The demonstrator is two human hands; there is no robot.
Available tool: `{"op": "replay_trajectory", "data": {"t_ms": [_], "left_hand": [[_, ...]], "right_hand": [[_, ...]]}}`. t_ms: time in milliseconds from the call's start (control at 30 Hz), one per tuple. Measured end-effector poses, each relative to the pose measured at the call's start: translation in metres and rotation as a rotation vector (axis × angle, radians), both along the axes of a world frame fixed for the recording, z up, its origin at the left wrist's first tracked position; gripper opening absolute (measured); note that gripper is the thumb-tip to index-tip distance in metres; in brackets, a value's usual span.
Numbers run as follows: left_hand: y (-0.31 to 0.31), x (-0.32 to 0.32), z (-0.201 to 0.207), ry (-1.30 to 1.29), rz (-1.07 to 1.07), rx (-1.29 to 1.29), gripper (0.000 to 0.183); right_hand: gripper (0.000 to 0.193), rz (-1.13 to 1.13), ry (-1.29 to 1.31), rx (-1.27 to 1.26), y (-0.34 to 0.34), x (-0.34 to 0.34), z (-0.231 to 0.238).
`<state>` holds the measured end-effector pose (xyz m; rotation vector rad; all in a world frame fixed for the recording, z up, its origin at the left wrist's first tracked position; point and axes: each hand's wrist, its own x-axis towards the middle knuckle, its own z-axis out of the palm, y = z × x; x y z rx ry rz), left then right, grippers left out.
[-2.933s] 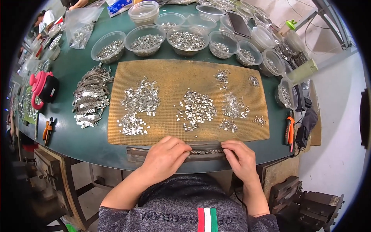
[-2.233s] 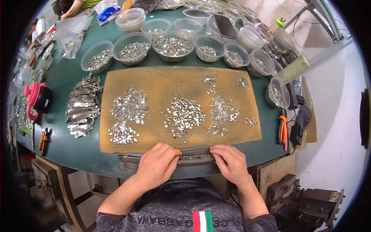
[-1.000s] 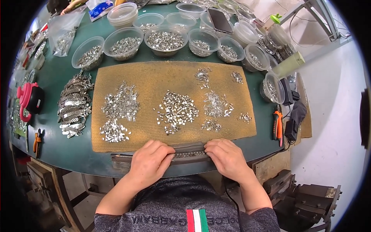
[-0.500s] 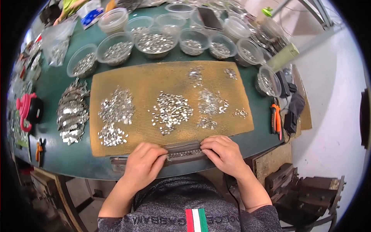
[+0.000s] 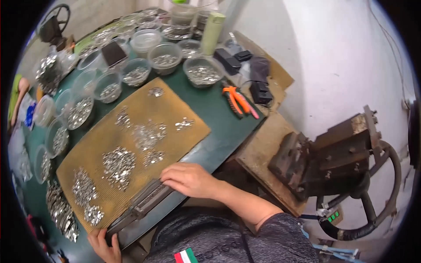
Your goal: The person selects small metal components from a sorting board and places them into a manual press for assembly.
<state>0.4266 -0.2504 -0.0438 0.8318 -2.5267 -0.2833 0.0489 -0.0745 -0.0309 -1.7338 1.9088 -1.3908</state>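
Note:
A long dark metal bar fixture [image 5: 147, 199] with a slot along its middle lies slantwise along the near edge of the table, beside the tan ribbed mat. My right hand [image 5: 187, 179] is closed over its far right end, fingers curled down on top. At the other end, low in the view, my left hand [image 5: 104, 246] has its fingers and thumb on either side of the bar's tip. Small shiny metal pieces [image 5: 118, 166] lie on the mat [image 5: 98, 136] in several separate heaps. What sits in the slot is too small to make out.
Clear plastic tubs [image 5: 202, 72] of metal pieces ring the mat's far side. Orange-handled pliers [image 5: 234, 101] lie at the table's right end, near a pale green bottle [image 5: 213, 33]. A dark machine with a handwheel [image 5: 342, 166] stands at right. Metal strips [image 5: 61, 210] lie at left.
The view has swung to the right, bringing the machine with the handwheel fully in. My hands have moved apart, from the middle of the fixture out to its two ends.

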Motion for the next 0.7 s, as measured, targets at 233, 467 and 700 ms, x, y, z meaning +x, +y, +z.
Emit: {"op": "replay_trajectory", "data": {"t_ms": [233,467,700], "left_hand": [[0.003,-0.004,0.027,0.086,-0.095,0.014,0.043],[0.038,-0.042,0.067,0.367,-0.265,0.228,0.041],[0.046,-0.164,0.055,0.347,-0.526,0.046,0.045]], "right_hand": [[0.010,-0.160,0.055,0.084,0.019,-0.013,0.005],[0.022,-0.113,0.201,0.189,0.020,-0.017,0.013],[0.030,-0.062,0.285,0.258,0.015,-0.016,0.020]]}}
